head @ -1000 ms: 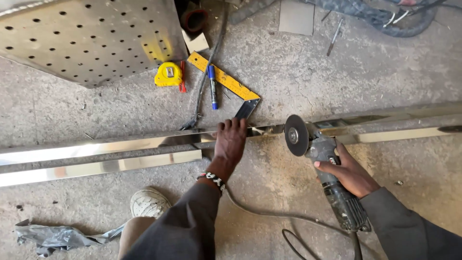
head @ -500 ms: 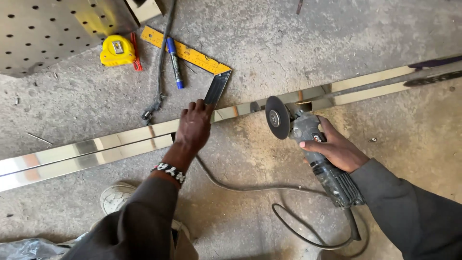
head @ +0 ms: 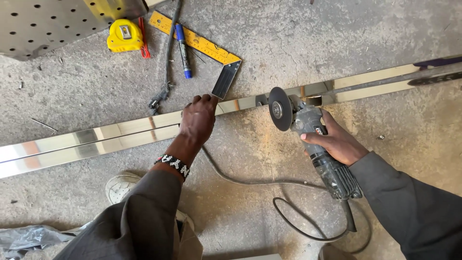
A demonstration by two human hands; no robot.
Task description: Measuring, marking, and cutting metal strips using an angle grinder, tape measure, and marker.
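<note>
Two hands: the left hand (head: 198, 121) and the right hand (head: 335, 142). One angle grinder (head: 308, 138), gripped in the right fingers. Two shiny metal bars (head: 115, 137), side by side under the left fingers. Beyond the left fingers: one yellow square ruler (head: 204, 47), one blue pen (head: 183, 50), one yellow tape measure (head: 124, 35), one perforated metal sheet (head: 43, 21). One white shoe (head: 120, 187) lies nearer the person than those fingers.

Your polished steel tube (head: 120, 137) lay flat on the concrete floor, running from near left to far right, with a notch cut near its middle. Your angle grinder (head: 308, 139) hovered beside that notch, disc upright.
</note>
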